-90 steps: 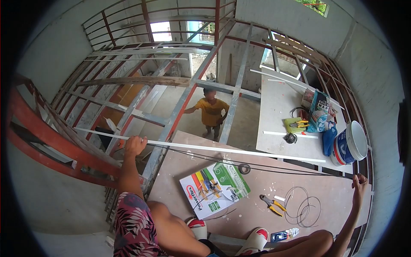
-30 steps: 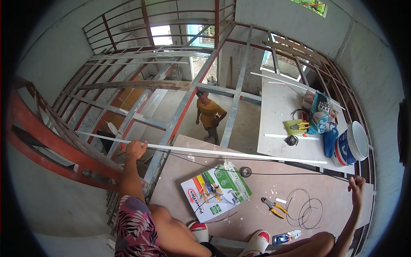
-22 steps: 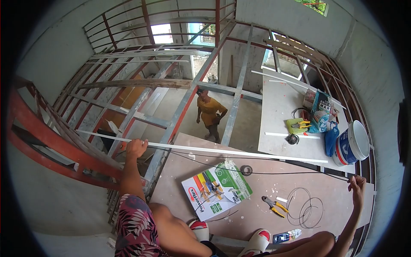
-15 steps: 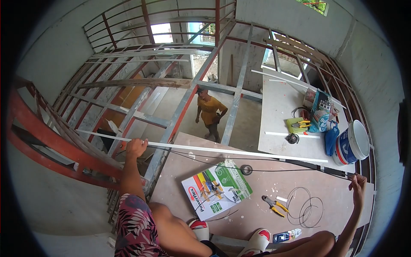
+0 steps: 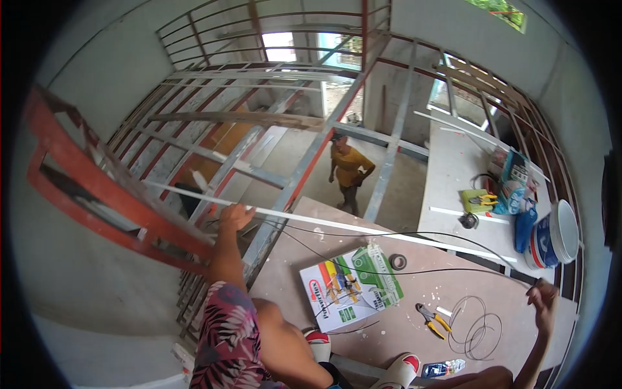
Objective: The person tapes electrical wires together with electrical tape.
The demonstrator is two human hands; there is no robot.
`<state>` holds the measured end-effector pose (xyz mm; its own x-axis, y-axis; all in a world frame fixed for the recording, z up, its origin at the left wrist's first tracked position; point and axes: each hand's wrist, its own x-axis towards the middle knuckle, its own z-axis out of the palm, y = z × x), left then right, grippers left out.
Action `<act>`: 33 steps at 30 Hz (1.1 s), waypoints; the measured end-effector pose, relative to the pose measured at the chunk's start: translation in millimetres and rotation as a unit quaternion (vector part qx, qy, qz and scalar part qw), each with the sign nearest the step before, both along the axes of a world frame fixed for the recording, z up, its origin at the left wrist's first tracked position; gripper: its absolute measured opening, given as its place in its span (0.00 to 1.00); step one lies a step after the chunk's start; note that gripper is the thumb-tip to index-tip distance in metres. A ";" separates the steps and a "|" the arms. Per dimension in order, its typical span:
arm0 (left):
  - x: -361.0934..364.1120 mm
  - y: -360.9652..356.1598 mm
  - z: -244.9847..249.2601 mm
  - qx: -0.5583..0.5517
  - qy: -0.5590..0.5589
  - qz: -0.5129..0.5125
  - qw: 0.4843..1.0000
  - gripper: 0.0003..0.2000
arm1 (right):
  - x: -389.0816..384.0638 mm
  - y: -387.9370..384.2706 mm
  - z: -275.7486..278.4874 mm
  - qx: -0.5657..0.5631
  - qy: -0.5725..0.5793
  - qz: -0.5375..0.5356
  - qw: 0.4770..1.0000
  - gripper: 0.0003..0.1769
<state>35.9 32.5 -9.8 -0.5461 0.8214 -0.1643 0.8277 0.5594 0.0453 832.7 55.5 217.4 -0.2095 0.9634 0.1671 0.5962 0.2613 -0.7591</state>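
Pinching black wire (image 5: pixel 466 270) in right hand (image 5: pixel 543 299); left hand (image 5: pixel 238 216) on white strip (image 5: pixel 337 222) (can't tell how tightly). Wire spans between hands, over board (image 5: pixel 275 285) with box (image 5: pixel 351 286), tape (image 5: pixel 398 262), pliers (image 5: pixel 433 321). Bucket (image 5: pixel 556 235) beyond, person (image 5: pixel 350 168) below.

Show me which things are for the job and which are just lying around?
Likely for the job:
Black wire, held by the right hand
Long white strip, at the left hand
Powerflex box and nearby pliers, I'd guess

Seemingly just lying around:
Blue bag
White-and-blue bucket
Wooden plank
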 end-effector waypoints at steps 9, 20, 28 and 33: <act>-76.6 3.9 -79.0 0.039 -0.300 -0.022 0.953 0.16 | -84.4 -11.4 -25.5 -0.150 -0.069 0.146 0.975 0.06; -105.8 -22.6 -83.5 0.156 -0.407 -0.044 0.899 0.09 | -48.2 -0.1 -13.3 -0.118 0.037 0.059 0.991 0.26; -52.1 -25.5 -21.7 0.110 -0.026 0.075 0.991 0.06 | -23.8 -7.1 5.0 -0.069 0.059 0.065 0.994 0.31; -66.6 -25.4 -42.7 0.101 0.009 0.044 0.994 0.08 | -17.5 -12.5 13.8 -0.034 0.053 0.069 0.996 0.31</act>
